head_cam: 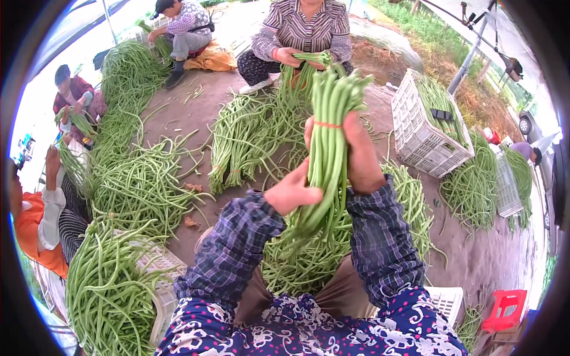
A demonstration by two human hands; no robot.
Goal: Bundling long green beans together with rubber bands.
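A thick bundle of long green beans stands upright before me, with an orange band around its upper part. My left hand grips the bundle from the left at mid-height, thumb across its front. Around the upper right side wraps my right hand, its fingers partly hidden behind the beans. The lower ends hang over a loose pile of long beans between my knees. Just beyond, banded bundles lie on the ground.
A co-worker squats opposite, holding beans. Other people sit at the left beside long bean heaps. White plastic crates stand at right and lower left, the right one with a dark object on top. A red plastic stool is at lower right.
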